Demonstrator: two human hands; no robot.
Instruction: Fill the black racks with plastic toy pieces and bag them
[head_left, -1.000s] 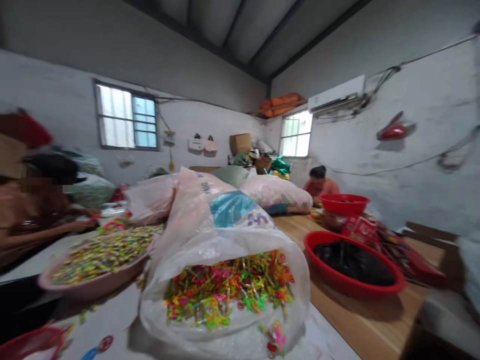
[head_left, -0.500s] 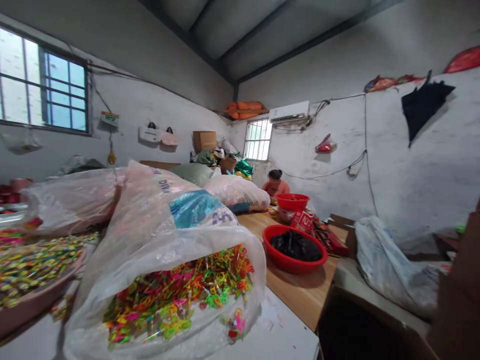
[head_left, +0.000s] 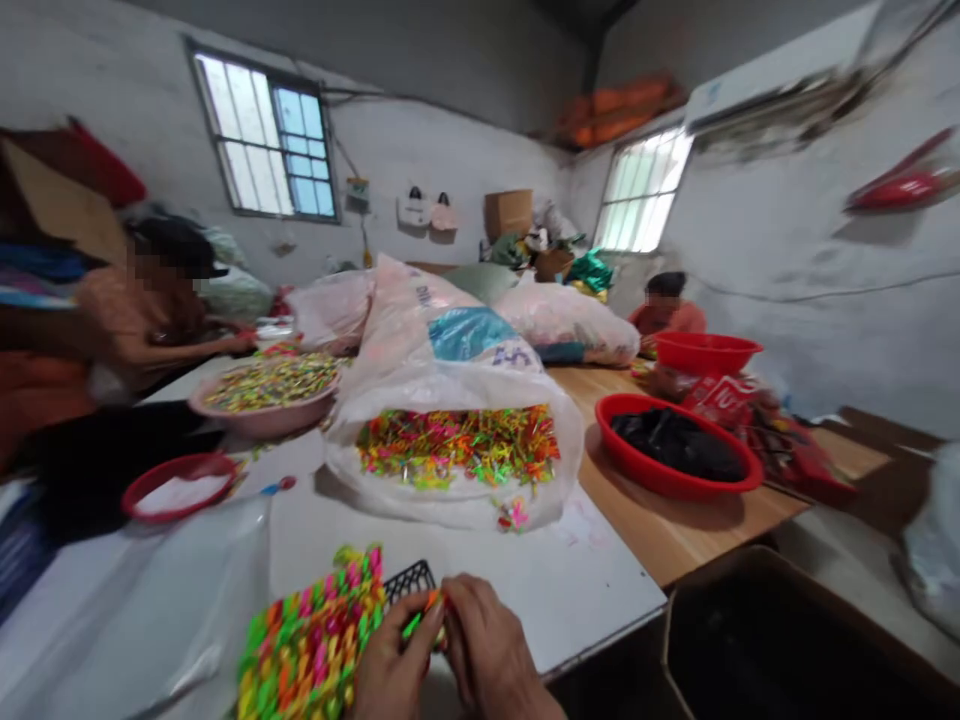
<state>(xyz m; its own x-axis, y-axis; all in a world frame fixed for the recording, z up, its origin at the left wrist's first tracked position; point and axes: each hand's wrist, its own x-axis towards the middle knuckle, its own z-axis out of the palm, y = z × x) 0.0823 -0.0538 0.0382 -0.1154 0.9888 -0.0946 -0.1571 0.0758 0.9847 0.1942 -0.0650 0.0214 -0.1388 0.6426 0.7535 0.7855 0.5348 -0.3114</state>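
Note:
Low in the view, my left hand (head_left: 394, 660) and my right hand (head_left: 491, 645) are close together, fingers pinched on small orange and green plastic pieces (head_left: 429, 602). Which hand grips which piece is partly hidden. Just beneath lies a black grid tray (head_left: 409, 582), its bare end showing. Rows of bright green, yellow, pink and red plastic pieces (head_left: 315, 635) fill its left part, beside my left hand. Beyond my hands, a white plastic sack (head_left: 450, 385) lies on its side with its mouth towards me, and many similar coloured pieces (head_left: 457, 445) show inside.
A pink basin (head_left: 262, 420) of small colourful items and a small red basin (head_left: 180, 490) stand to the left, near a seated co-worker (head_left: 161, 310). Rightward are a red basin (head_left: 607, 440) with a black bag, an open cardboard box (head_left: 675, 610), and another person (head_left: 667, 315) farther back.
The view has tilted down and swung left. Both my hands, the filled grid tray and the co-worker at left have come into sight; the sack now appears farther off.

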